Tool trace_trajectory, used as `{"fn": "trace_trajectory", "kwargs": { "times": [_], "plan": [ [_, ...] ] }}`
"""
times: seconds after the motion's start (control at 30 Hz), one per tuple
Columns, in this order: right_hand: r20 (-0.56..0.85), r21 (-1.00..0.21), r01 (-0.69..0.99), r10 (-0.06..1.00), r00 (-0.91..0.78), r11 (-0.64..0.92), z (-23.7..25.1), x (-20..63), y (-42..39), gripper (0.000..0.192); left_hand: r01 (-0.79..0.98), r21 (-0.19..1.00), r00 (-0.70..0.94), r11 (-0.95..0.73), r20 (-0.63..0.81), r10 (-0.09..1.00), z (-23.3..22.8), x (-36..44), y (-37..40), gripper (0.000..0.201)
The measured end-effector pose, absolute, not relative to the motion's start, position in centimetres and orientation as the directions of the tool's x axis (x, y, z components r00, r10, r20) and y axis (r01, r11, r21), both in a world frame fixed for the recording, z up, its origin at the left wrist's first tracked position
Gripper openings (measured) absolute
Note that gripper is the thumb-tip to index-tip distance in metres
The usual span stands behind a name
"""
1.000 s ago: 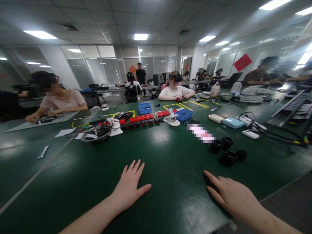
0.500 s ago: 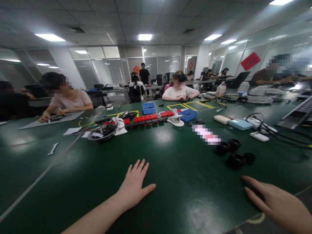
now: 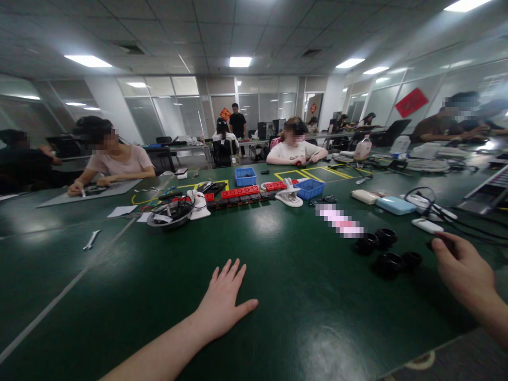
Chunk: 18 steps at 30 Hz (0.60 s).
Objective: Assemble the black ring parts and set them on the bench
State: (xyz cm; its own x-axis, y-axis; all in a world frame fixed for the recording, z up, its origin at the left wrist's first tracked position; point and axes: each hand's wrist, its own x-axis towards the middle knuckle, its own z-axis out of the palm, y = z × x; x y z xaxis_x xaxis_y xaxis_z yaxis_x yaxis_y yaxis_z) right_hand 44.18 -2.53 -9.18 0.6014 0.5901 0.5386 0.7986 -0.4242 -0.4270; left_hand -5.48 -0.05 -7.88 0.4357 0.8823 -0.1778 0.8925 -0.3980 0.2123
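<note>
- Black rings lie in a cluster on the green bench, just beside the right hand.
- Left hand rests flat, fingers spread, holding nothing; open bench surrounds it.
- Right hand hovers half-curled; whether it grips anything, I cannot tell.
- Blue bins sit far off; their contents are unclear.

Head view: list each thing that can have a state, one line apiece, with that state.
left hand: flat on the green table, fingers spread, holding nothing
right hand: raised off the table, fingers curled round something small and dark
black rings: loose cluster, lying by the right hand
wrench: lying flat, untouched
blue bins: open-topped, upright
</note>
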Motion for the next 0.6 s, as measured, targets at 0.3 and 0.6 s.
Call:
{"fn": "trace_trajectory", "kwargs": {
  "times": [0.3,0.6],
  "plan": [
    [0.611,-0.571,0.741,0.419,0.671,-0.354,-9.5,41.2,-2.3,0.055,0.877,0.259,0.453,-0.406,-0.160,0.877,-8.8,-5.8,0.5,0.082],
    [0.543,-0.635,0.681,0.417,0.729,-0.364,-9.2,40.6,-2.6,0.044,0.884,0.252,0.444,-0.393,-0.190,0.876,-9.2,-5.9,0.7,0.081]
  ]
}}
